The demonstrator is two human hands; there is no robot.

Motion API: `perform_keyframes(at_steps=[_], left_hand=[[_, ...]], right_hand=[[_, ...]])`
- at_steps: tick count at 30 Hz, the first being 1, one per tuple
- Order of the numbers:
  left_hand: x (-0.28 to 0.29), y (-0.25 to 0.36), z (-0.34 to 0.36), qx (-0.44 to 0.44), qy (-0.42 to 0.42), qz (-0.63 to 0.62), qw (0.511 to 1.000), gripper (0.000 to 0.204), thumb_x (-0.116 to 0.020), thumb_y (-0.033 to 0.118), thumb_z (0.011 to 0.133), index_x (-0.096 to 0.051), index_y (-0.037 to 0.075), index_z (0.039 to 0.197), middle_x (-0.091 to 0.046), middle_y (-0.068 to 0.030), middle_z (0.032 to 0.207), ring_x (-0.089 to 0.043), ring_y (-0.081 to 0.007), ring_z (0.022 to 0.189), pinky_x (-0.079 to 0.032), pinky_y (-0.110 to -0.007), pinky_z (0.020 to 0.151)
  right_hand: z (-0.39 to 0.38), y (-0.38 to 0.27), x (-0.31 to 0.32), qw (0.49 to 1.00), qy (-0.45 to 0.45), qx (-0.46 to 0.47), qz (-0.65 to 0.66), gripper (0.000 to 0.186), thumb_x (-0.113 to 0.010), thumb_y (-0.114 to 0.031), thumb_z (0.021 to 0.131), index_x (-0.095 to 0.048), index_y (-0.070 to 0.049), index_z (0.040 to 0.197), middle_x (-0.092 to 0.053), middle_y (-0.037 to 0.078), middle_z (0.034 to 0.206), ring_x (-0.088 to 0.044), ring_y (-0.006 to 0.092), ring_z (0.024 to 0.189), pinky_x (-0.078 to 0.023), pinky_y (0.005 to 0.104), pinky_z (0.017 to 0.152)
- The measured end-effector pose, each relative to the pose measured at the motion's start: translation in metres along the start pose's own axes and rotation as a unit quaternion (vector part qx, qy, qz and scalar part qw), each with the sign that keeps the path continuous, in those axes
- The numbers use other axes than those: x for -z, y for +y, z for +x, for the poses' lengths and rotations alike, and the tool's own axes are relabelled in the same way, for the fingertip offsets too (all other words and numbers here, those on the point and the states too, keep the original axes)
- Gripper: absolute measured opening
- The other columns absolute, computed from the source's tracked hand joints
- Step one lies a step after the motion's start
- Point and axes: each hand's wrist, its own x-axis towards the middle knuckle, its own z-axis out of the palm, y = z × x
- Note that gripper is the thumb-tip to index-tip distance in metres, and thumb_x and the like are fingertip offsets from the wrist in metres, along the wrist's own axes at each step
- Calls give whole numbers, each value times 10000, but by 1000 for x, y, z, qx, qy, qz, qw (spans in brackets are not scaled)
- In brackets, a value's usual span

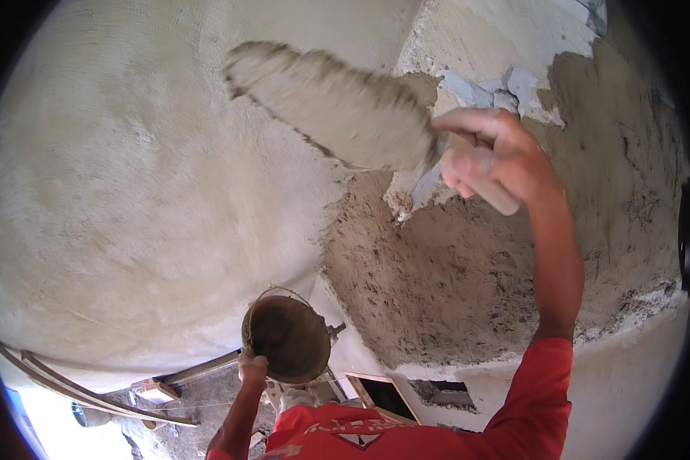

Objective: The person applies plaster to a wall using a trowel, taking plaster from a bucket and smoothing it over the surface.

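My right hand [491,157] grips the pale handle of a trowel [503,198] raised in front of a wall. A long, thick load of wet grey mortar [330,107] covers the blade, which reaches up and leftward. Behind it is a rough patch of dark render [422,284] with chipped white plaster and bluish bits [471,90]. Low at the centre-left, my left hand [253,366] holds a round bucket [287,333] by its near side, with dark grey material inside and a wire handle standing up.
Smooth plaster [115,199] covers the left side. Below are wooden boards [92,399], a brick-like block [155,389], another bucket [88,414] and rubble beside a bright opening. A dark framed opening [383,399] and a recess [445,397] sit at lower right of my bucket.
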Motion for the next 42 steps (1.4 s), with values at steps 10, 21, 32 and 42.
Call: perform_keyframes(at_steps=[10, 21, 32, 42], left_hand=[[25, -12, -3, 20, 42, 28, 999, 343, -532, -11, 634, -617, -16, 966, -578, -83, 718, -535, -199, 567, -433, -342, 485], [-23, 30, -8, -57, -116, 97, 987, 455, -519, 55, 690, -623, -42, 1122, -658, -98, 899, -599, -186, 788, -489, -303, 700], [-85, 73, -16, -77, -249, 41, 965, 426, -510, 42, 733, -622, -15, 1140, -673, -70, 921, -609, -166, 803, -494, -292, 732], [-90, 65, -20, -285, -235, 230, 900, 438, -532, 88, 741, -599, -10, 1163, -683, -190, 877, -669, -249, 858, -506, -353, 799]], right_hand=[[27, 70, 165, 845, 431, -145, -282, 483, -667, -301, 898, -583, -27, 1287, -621, 52, 776, -552, 121, 604, -493, 275, 553], [-113, 216, -134, 898, -79, -35, -432, 376, -649, -201, 855, -620, -80, 1210, -634, 115, 989, -645, 208, 780, -538, 351, 645], [-156, 274, -246, 875, -90, -49, -474, 370, -621, -153, 840, -616, -33, 1191, -654, 207, 954, -674, 355, 832, -553, 422, 706], [-174, 270, -306, 969, -30, -218, -109, 308, -648, -262, 847, -622, -67, 1084, -693, 180, 911, -670, 376, 877, -537, 457, 763]])
